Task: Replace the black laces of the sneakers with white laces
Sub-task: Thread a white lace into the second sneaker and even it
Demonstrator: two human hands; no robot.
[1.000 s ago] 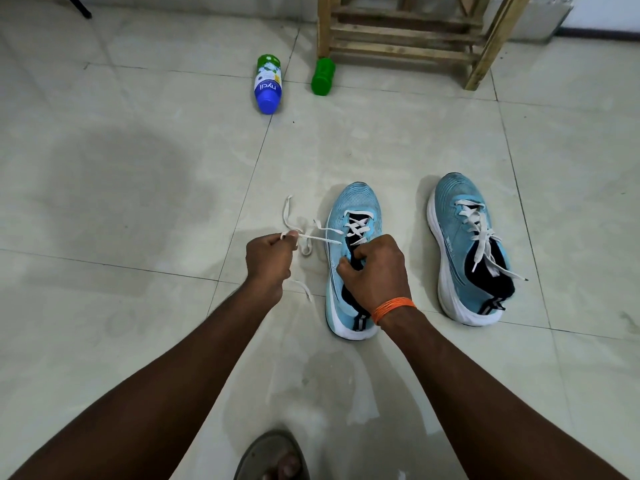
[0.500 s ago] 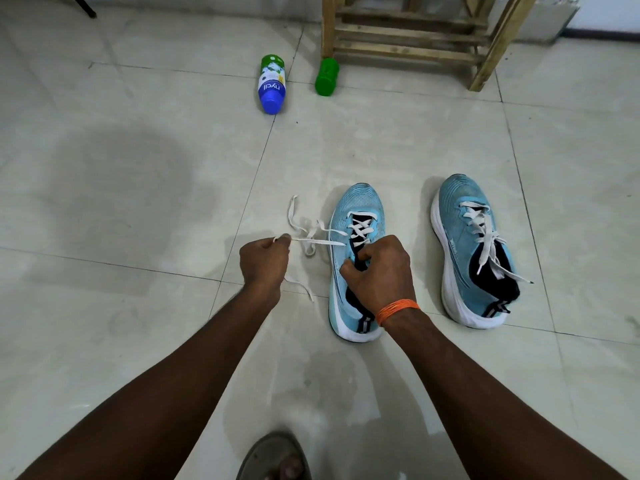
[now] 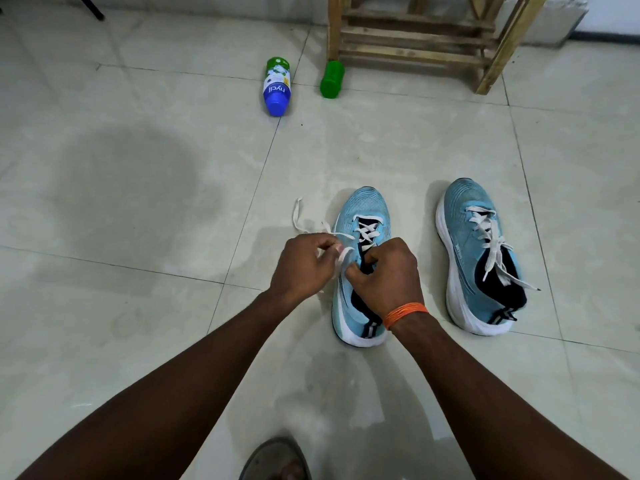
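Two blue sneakers sit on the tiled floor [image 3: 138, 202], toes pointing to 12 o'clock. The left sneaker [image 3: 363, 209] lies just past centre, with a white lace [image 3: 367, 233] crossed through its lower eyelets and loose ends trailing on the floor at its 9 o'clock. The left hand [image 3: 304, 268] is closed, pinching a strand of that lace between thumb and fingers beside the shoe's left edge. The right hand [image 3: 388, 275], wearing an orange wristband [image 3: 405, 313], is curled over the tongue at mid-shoe; its fingertips pinch at the lacing, though what exactly they grip is hidden. The hands are nearly touching. The right sneaker [image 3: 474, 251] stands at 3 o'clock of the first, apart from it, laced in white with loose ends. At 12 o'clock, far off, lie a blue bottle [image 3: 276, 86] and a green bottle [image 3: 331, 79], near a wooden frame [image 3: 415, 39].
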